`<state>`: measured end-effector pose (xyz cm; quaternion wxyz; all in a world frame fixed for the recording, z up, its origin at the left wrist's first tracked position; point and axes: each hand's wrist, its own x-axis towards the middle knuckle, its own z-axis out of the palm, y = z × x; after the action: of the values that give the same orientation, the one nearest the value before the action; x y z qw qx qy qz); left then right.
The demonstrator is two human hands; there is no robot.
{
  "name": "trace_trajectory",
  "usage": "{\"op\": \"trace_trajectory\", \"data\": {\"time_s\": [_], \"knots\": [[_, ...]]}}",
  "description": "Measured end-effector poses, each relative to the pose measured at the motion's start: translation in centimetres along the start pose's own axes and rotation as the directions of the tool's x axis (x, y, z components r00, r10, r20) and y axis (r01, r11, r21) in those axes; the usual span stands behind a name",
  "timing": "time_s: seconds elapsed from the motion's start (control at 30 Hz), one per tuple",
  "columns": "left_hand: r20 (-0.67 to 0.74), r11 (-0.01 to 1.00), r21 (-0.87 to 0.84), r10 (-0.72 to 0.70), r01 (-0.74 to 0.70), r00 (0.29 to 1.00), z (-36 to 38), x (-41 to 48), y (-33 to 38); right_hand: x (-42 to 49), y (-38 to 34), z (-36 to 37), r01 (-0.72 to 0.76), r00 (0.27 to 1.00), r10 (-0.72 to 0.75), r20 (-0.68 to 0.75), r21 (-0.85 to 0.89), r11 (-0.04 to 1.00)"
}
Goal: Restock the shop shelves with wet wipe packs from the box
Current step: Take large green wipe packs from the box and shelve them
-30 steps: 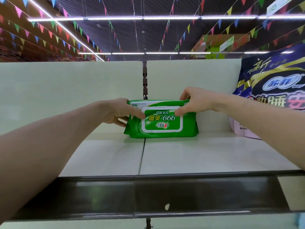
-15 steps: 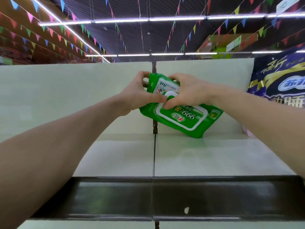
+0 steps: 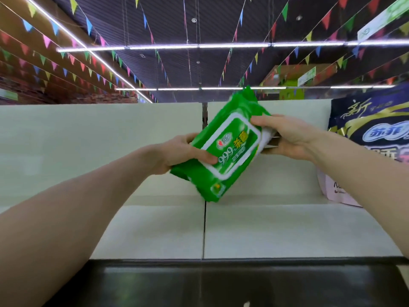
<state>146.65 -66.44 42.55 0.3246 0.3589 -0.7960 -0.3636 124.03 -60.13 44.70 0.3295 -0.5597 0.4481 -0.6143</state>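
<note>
**Wet wipe pack [image 3: 230,147] held tilted in both hands above the shelf [image 3: 287,235]**

The green pack with its white-framed label is off the shelf, in front of the pale back panel [image 3: 88,140]. It slants, with the upper end up and to the right and the lower end down and to the left. The label faces the camera and its print is a little blurred. The pack's lowest corner hangs close over the seam where the two shelf boards meet. Whether that corner touches the board cannot be told.

The left hand [image 3: 183,151] grips the lower left end: the thumb lies across the front face at the edge of the label, and the fingers are curled behind the pack, out of sight. The right hand [image 3: 285,138] grips the upper right side, with the thumb on the front edge and the fingers wrapped under and behind. Both forearms reach in from the near corners of the view.

At the right end of the shelf stands a large dark blue package [image 3: 371,129] with gold and white print, well apart from the pack. A pale pink pack [image 3: 336,189] shows below it, partly hidden by the right forearm. A dark glossy strip [image 3: 221,282] runs along the shelf's front edge. Overhead hang lines of coloured bunting [image 3: 88,25] and long strip lights [image 3: 232,45].
</note>
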Motion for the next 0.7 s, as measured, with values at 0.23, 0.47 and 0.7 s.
{"op": "trace_trajectory", "data": {"time_s": [0.23, 0.47, 0.7], "knots": [[-0.034, 0.930, 0.361, -0.056, 0.065, 0.998, -0.2, -0.3, 0.4, 0.5, 1.9, -2.2, -0.150, 0.972, 0.216, 0.092, -0.465, 0.873], [-0.014, 0.842, 0.539, 0.027, -0.015, 1.000, 2.2, 0.4, 1.0, -0.1, 2.5, -2.6, -0.214, 0.945, 0.327, -0.013, -0.778, 0.590], [-0.084, 0.746, 0.666, 0.107, -0.024, 0.991, 2.3, 0.2, 0.5, -0.9, 0.9, 1.5, 0.200, 0.977, -0.127, 0.173, -0.946, 0.254]]}}
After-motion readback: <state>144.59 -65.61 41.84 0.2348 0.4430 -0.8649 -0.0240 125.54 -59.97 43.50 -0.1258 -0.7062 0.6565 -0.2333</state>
